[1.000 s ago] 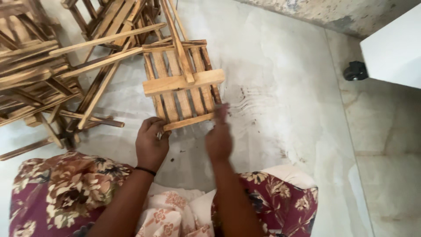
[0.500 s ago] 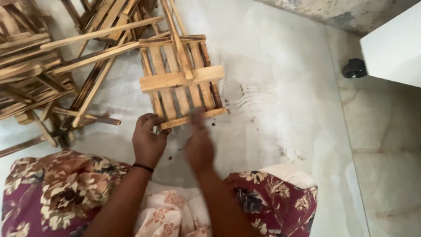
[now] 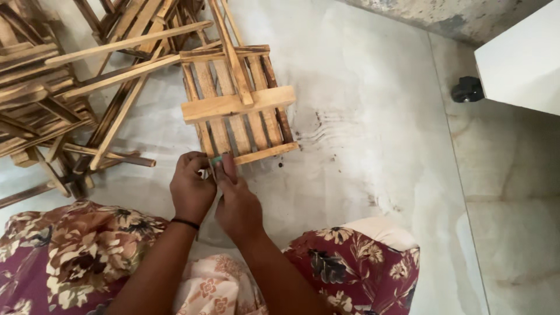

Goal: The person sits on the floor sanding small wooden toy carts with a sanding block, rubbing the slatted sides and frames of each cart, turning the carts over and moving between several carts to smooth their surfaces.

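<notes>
Far to my left a heap of wood frames [image 3: 52, 99] lies jumbled on the pale floor [image 3: 373, 146], with long slats [image 3: 128, 44] leaning across it. My left hand [image 3: 191, 189] sits at the near left corner of the small slatted rack [image 3: 236, 108]; its fingers are curled together, though I cannot tell just what they grip. A black band [image 3: 185, 223] rings that wrist. My right hand [image 3: 238, 207] lies touching the left one, its fingers pressed together against a small green piece [image 3: 216, 160] at the rack's near rail. The rack lies flat on the floor straight ahead of me, just past my fingertips. My knees in flowered cloth [image 3: 350, 268] frame both arms. Off to the right a white block [image 3: 519, 61] stands with a black wheel [image 3: 466, 89] beside it.
</notes>
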The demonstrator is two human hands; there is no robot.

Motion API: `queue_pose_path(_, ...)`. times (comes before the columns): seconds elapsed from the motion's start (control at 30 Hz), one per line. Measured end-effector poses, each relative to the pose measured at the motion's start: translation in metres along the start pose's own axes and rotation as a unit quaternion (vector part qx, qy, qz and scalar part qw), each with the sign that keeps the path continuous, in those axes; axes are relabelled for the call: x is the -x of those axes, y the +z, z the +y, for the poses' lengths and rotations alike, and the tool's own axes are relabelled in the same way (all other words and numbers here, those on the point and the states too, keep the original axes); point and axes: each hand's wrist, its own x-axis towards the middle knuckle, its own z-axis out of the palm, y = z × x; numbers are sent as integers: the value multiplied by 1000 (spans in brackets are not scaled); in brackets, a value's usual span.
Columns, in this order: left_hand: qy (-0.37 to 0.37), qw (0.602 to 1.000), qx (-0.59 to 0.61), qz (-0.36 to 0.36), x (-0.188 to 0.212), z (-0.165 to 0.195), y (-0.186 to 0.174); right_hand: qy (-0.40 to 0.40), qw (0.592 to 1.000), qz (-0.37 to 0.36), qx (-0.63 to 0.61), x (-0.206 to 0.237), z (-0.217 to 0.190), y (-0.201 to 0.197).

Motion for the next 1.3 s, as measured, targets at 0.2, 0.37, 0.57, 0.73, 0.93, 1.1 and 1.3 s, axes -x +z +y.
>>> queue_pose_path(0.2, -43, 997, 37, -49, 3, -4, -6, 190, 979, 32, 62, -23, 32, -20)
queue_pose_path(0.37, -38, 999, 19, -26, 2, -4, 0, 154, 987, -28, 26, -15, 15, -12)
queue_pose_path(0.57, -33, 997, 54, -48, 2, -5, -5, 136, 991, 19, -5, -19, 14, -24)
queue_pose_path(0.73, -83, 991, 79, -64, 0, -4, -2, 85, 993, 75, -34, -18, 20, -20)
queue_pose_path(0.93, -65, 993, 68, -68, 0, -7, -2, 36, 999, -31, 0, -4, 4, -3)
queue_pose_path(1.1, -30, 995, 69, -59, 2, -8, -1, 140, 989, 51, 25, -22, 33, -28)
queue_pose_path(1.3, -45, 996, 59, -50, 1, -10, 4, -66, 995, 50, -59, 7, 12, 18)
